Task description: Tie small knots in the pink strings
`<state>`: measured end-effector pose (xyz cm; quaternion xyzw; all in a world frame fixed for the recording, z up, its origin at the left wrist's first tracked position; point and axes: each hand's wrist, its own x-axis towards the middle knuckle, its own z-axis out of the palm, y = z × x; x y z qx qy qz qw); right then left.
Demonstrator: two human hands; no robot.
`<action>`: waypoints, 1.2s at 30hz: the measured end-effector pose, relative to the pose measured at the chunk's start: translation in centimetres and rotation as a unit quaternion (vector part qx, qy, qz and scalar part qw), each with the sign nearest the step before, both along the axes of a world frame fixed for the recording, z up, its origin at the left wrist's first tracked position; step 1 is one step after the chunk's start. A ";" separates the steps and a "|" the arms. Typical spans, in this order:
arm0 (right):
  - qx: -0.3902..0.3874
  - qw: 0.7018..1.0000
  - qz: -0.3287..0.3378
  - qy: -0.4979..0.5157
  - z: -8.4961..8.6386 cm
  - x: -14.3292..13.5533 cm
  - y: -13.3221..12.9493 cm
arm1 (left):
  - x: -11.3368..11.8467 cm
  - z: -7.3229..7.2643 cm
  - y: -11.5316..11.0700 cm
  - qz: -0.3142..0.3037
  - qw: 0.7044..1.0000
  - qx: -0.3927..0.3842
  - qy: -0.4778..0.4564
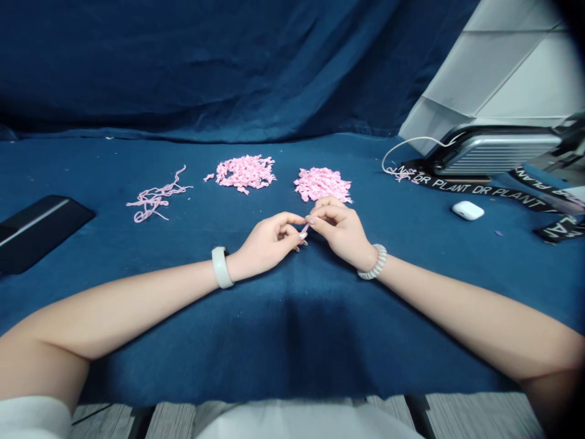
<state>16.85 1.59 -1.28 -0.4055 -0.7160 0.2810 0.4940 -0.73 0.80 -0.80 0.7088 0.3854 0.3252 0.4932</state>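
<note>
My left hand (269, 244) and my right hand (340, 230) meet at the fingertips near the middle of the blue cloth. Between them is a small pink strand (305, 228), pinched by both hands and mostly covered by the fingers. Just beyond my right hand lies a heap of pink knotted pieces (322, 183). A second pink heap (245, 172) sits farther back, to the left. Loose pink yarn (158, 198) lies tangled left of my left hand.
A dark flat case (43, 231) rests at the left. To the right are a white earphone case (468, 210), a lettered black strap (484, 187), a silver ribbed device (503, 153) with a white cable, and some pink scraps. A blue curtain (196, 67) hangs behind.
</note>
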 end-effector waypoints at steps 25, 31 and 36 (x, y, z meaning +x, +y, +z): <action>-0.037 0.999 0.038 -0.013 0.0 -0.1 0.3 | -0.1 0.4 -0.2 -0.013 0.992 0.077 0.095; -0.054 0.998 0.036 -0.007 0.0 0.0 0.4 | -0.1 0.4 -0.1 -0.007 0.996 0.056 0.067; -0.069 0.996 0.051 -0.006 0.0 0.0 0.4 | -0.1 0.6 -0.1 -0.001 0.995 0.074 0.066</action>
